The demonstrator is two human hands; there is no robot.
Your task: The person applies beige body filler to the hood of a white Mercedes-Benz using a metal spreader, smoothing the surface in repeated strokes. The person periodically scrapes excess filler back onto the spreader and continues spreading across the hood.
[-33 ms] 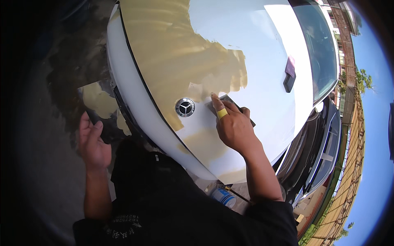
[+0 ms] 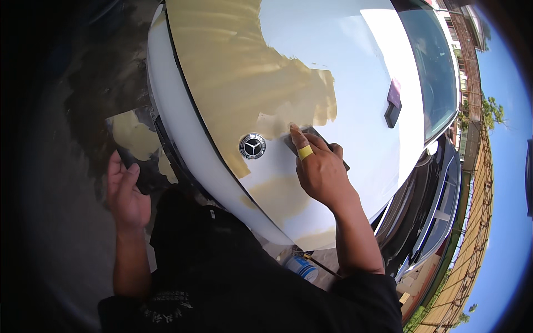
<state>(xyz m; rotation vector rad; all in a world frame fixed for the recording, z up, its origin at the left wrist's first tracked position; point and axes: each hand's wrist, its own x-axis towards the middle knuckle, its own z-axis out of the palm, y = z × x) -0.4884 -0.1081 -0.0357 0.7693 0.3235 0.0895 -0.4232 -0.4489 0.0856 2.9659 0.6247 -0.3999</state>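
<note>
Pressed to the white car hood [image 2: 327,33], my right hand [image 2: 323,171] grips a dark flat putty spreader [image 2: 316,136]. A yellow band wraps one finger. Beyond and left of the spreader, tan putty [image 2: 233,72] coats the hood in streaks, with a ragged edge. A round chrome emblem [image 2: 252,146] sits on the hood, left of the spreader and apart from it. Off the car's front edge, my left hand [image 2: 127,191] holds a dark flat mixing board [image 2: 149,175], which carries a thick smear of pale yellow putty [image 2: 133,136].
A dark block with a purple pad [image 2: 393,102] rests on the hood near the windshield [image 2: 425,61]. Below the hood's near edge stands a white and blue tub [image 2: 302,267]. Another dark car [image 2: 427,205] is parked at the right.
The view has shifted slightly. My right hand and its spreader sit a touch farther right on the hood; my left hand holds the board in the same place.
</note>
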